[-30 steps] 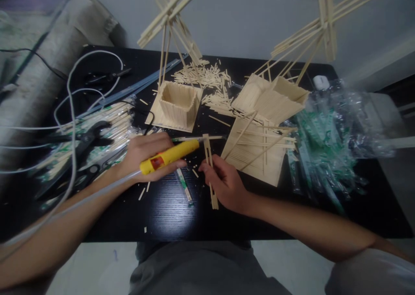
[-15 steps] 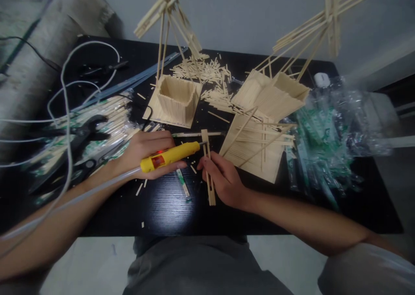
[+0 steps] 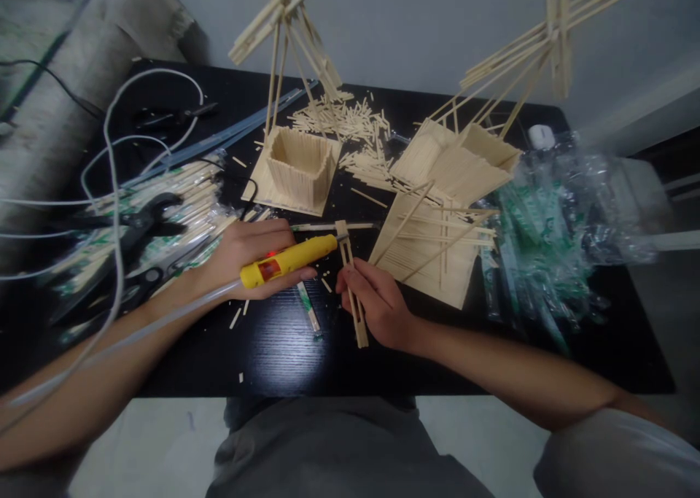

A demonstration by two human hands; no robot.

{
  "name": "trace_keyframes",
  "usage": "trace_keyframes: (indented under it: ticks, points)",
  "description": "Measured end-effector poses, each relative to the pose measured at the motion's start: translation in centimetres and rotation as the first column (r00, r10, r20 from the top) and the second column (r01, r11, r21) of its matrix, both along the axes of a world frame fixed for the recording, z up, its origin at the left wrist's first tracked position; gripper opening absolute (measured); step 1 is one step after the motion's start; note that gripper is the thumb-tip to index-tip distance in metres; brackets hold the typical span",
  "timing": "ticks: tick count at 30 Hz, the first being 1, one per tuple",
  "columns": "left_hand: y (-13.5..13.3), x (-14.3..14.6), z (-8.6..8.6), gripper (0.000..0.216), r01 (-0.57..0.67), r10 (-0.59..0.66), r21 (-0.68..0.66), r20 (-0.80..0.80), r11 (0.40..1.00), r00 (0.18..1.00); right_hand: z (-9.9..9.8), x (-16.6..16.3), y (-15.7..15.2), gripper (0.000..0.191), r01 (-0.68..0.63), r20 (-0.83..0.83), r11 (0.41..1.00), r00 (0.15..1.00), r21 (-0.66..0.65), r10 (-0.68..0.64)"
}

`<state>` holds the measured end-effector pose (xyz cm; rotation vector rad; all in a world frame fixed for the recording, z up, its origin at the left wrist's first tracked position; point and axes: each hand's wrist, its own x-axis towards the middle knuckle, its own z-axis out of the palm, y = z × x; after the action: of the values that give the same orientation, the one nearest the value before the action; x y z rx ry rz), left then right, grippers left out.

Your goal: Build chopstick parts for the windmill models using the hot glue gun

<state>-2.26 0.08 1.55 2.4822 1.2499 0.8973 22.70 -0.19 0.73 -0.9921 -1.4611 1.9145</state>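
Note:
My left hand (image 3: 246, 254) is closed round a yellow glue gun (image 3: 287, 261) with a clear glue stick trailing back along my forearm. Its tip points right and meets the top of a narrow piece made of wooden sticks (image 3: 351, 283) lying on the black table (image 3: 284, 352). My right hand (image 3: 377, 301) pinches that stick piece near its middle and holds it down. A single thin stick (image 3: 328, 227) lies crosswise just behind the gun's tip.
A small open box of sticks (image 3: 298, 166) stands behind my hands. To the right lie flat stick panels (image 3: 426, 254) and another stick structure (image 3: 459, 155). Black pliers (image 3: 147, 224) and wrapped stick bundles (image 3: 180, 199) lie left, cables (image 3: 114, 155) behind them. Crumpled plastic wrappers (image 3: 552, 221) are piled right.
The glue gun's tip has crept right onto the top of the stick piece. My right hand has shifted its grip slightly up the piece.

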Motion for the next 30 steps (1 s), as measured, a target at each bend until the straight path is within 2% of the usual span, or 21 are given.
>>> trace_keyframes:
  ticks: [6, 12, 18, 23, 27, 30]
  points:
    - [0.18, -0.23, -0.05, 0.023, -0.076, 0.076, 0.001, 0.018, 0.997, 0.997, -0.19, 0.0, 0.01, 0.043, 0.005, -0.006, 1.0, 1.0, -0.004, -0.005]
    - [0.06, 0.06, -0.05, 0.023, 0.0, 0.0, 0.005, -0.01, 1.0, 1.0, -0.48, -0.06, 0.04, 0.044, 0.011, -0.055, 0.999, 0.998, -0.039, -0.013]
    - [0.18, -0.05, -0.27, 0.023, -0.061, 0.061, 0.018, -0.003, 0.998, 0.998, -0.39, -0.01, 0.02, 0.046, 0.012, -0.008, 1.0, 1.0, -0.011, -0.013]
    - [0.17, -0.09, -0.43, 0.024, -0.013, 0.013, 0.003, -0.02, 1.0, 1.0, -0.41, -0.06, 0.0, 0.046, 0.017, -0.004, 1.0, 1.0, -0.001, -0.017]
    - [0.07, 0.15, -0.34, 0.025, -0.105, 0.105, -0.004, 0.006, 0.994, 0.994, -0.32, -0.08, 0.04, 0.047, 0.015, 0.006, 0.999, 1.0, 0.036, -0.015]
    - [-0.05, 0.38, -0.19, 0.028, -0.126, 0.126, -0.02, 0.003, 0.992, 0.992, -0.23, -0.03, 0.04, 0.048, 0.016, 0.023, 0.998, 1.0, 0.065, -0.018]
